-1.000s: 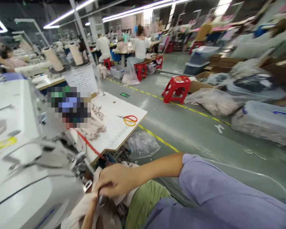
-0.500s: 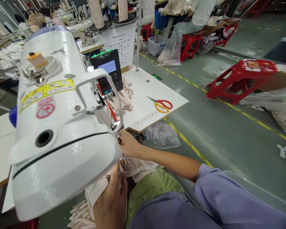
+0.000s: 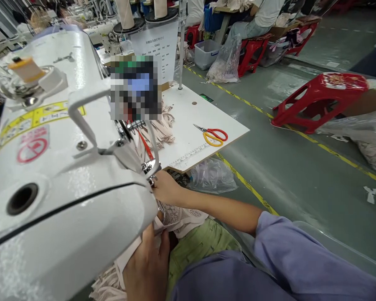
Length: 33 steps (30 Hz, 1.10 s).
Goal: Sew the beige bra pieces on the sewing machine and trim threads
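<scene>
A white sewing machine head [image 3: 81, 217] fills the left side of the head view. Below its near end, my left hand [image 3: 147, 263] is closed on a beige lace garment [image 3: 183, 219], thumb and fingers pinching the cloth. The garment lies across my lap, over green cloth [image 3: 203, 240]. My right hand [image 3: 167, 188] is curled close beside the needle area, at the machine's metal parts [image 3: 151, 169]. Its fingertips are mostly hidden behind the machine, so what they grip cannot be made out. The stitching point is hidden too.
On the white tabletop [image 3: 203, 108] lie red-and-yellow-handled scissors [image 3: 214, 136] and a heap of beige strips [image 3: 163, 129]. A blurred-out control panel [image 3: 136, 88] stands behind the machine. A red stool [image 3: 322, 100] is on the floor at right. A plastic bag [image 3: 211, 175] hangs below the table edge.
The machine head appears larger and further left as my view has shifted closer. Both hands stay in nearly the same places on the work.
</scene>
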{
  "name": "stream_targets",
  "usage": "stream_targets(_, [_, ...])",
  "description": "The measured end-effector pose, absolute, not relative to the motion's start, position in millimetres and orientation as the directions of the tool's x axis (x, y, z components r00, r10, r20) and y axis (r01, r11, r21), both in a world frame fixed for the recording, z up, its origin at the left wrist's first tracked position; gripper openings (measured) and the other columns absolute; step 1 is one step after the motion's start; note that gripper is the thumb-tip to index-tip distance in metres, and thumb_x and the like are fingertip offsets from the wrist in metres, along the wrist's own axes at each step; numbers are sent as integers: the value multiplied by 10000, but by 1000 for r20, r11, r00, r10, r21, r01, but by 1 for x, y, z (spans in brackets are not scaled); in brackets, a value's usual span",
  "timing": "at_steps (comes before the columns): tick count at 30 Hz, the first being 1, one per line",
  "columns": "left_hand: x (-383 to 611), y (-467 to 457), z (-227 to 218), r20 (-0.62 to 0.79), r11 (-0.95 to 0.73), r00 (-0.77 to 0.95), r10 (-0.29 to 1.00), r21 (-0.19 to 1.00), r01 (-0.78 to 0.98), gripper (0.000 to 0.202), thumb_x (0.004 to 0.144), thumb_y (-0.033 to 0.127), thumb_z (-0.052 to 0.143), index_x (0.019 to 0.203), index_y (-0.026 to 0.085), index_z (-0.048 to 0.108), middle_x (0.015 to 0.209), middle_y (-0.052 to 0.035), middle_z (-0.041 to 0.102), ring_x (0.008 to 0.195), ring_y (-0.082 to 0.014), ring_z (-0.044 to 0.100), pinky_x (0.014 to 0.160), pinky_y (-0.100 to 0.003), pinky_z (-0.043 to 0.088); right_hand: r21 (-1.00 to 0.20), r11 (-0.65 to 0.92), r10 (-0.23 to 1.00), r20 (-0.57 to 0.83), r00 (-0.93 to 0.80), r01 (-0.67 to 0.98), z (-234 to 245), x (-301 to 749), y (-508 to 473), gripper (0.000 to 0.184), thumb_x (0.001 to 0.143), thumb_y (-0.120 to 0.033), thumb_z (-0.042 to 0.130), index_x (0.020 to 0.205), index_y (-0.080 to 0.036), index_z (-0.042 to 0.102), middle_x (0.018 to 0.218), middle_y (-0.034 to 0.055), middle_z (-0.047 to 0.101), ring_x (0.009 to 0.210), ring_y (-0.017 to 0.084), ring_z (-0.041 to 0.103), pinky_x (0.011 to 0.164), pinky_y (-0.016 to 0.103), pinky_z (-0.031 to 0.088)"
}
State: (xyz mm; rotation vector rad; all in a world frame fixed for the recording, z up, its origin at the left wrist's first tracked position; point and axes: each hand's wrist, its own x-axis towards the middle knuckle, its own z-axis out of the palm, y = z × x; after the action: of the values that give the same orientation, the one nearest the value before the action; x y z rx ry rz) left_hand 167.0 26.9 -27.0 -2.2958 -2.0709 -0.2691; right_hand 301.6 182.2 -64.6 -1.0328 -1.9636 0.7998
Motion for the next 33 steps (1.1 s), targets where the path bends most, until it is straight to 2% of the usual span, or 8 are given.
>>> stream_targets(4, [172, 24, -25, 80, -40, 35, 996, 53, 998, 571, 948, 426, 514, 1479, 231, 441, 881, -95, 765, 709, -270, 716, 580, -305, 481, -778, 485, 868, 371, -331, 400, -66, 301, 182, 196, 849, -248, 591, 1034, -196, 551, 1125, 85, 566, 920, 219, 591, 769, 322, 493])
stream_targets(9, [172, 25, -27, 189, -89, 84, 978, 20, 996, 598, 932, 406, 540, 1488, 213, 429, 994, -133, 759, 709, -281, 708, 580, -329, 474, -802, 471, 872, 361, -331, 366, -64, 300, 182, 274, 831, -208, 605, 1099, -191, 551, 1182, 88, 564, 1003, 226, 593, 836, 329, 489])
stream_targets(14, [174, 27, -30, 266, -152, 109, 958, 146, 978, 682, 877, 377, 616, 1514, 255, 405, 939, -121, 754, 793, -290, 701, 574, -304, 464, -850, 459, 873, 378, -308, 257, -58, 306, 182, 297, 784, -135, 634, 1068, -195, 571, 1124, 60, 577, 1044, 215, 562, 890, 310, 467])
stream_targets(17, [176, 26, -28, 229, -164, 136, 964, 108, 980, 728, 878, 384, 610, 1543, 243, 348, 995, -151, 743, 806, -319, 704, 573, -323, 455, -879, 449, 874, 395, -283, 162, -54, 312, 178, 329, 777, -107, 632, 1090, -191, 577, 1106, 44, 568, 912, 171, 555, 839, 287, 471])
stream_targets(21, [175, 24, -24, 211, -152, 154, 965, -25, 988, 704, 920, 404, 554, 1550, 203, 312, 1040, -189, 737, 822, -349, 709, 582, -358, 461, -940, 338, 920, 317, -229, 57, -53, 317, 169, 354, 860, -259, 655, 1194, -203, 549, 1061, 30, 545, 664, 99, 477, 687, 263, 458])
stream_targets(25, [174, 24, -23, 278, -200, 216, 936, -83, 976, 729, 922, 386, 565, 1553, 156, 280, 1134, -220, 714, 980, -391, 692, 712, -422, 511, -965, 259, 948, 263, -179, -46, -61, 320, 161, 404, 898, -384, 651, 1242, -222, 515, 1103, 36, 548, 638, 70, 474, 657, 247, 438])
stream_targets(27, [175, 24, -23, 262, -221, 233, 936, -75, 972, 736, 920, 379, 569, 1561, 169, 272, 1143, -207, 717, 982, -390, 697, 743, -431, 519, -972, 215, 959, 228, -168, -92, -66, 323, 158, 384, 914, -397, 629, 1236, -221, 514, 1128, 43, 556, 651, 71, 470, 631, 234, 424])
stream_targets(33, [174, 19, -22, 164, -138, 129, 978, 46, 989, 665, 952, 396, 512, 1552, 199, 305, 994, -142, 769, 806, -328, 736, 645, -369, 522, -987, 90, 967, 118, -226, -132, -69, 334, 142, 342, 915, -407, 624, 1173, -197, 541, 1062, 35, 582, 674, 84, 455, 612, 228, 402])
